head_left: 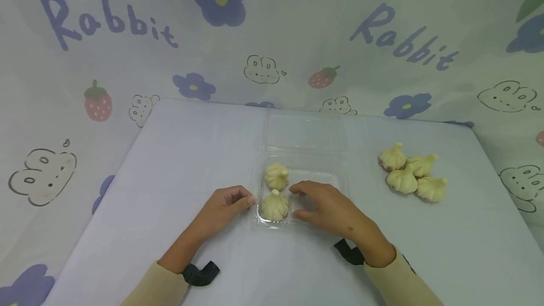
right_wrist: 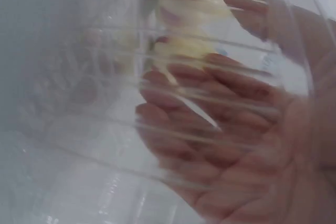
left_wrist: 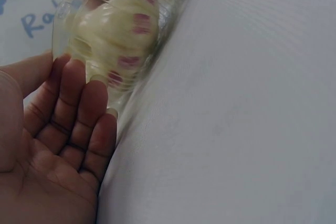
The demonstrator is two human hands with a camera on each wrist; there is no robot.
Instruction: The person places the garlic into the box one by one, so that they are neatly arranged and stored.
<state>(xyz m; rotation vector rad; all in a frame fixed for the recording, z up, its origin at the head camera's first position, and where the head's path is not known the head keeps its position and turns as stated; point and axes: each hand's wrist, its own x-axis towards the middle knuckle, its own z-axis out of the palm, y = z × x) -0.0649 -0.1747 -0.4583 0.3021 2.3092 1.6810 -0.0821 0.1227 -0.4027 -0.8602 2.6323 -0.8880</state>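
A clear plastic clamshell box (head_left: 312,223) lies with its lid folded back, away from me. Two garlic bulbs stand one behind the other in its left side: a nearer bulb (head_left: 275,207) and a farther bulb (head_left: 276,176). My left hand (head_left: 227,207) is at the box's left rim, and in the left wrist view its thumb and forefinger pinch the edge. Over the box, just right of the two bulbs, my right hand (head_left: 329,207) has its thumb and fingers spread apart and holds nothing. The right wrist view shows that hand (right_wrist: 220,135) through the ribbed clear wall, blurred.
Several more garlic bulbs (head_left: 401,181) sit in a cluster on the white tabletop (head_left: 191,150), right of the box. The transparent lid (head_left: 306,131) reaches toward the table's far edge. A printed cloth (head_left: 263,37) hangs behind. Black straps (head_left: 201,274) are at the wrists.
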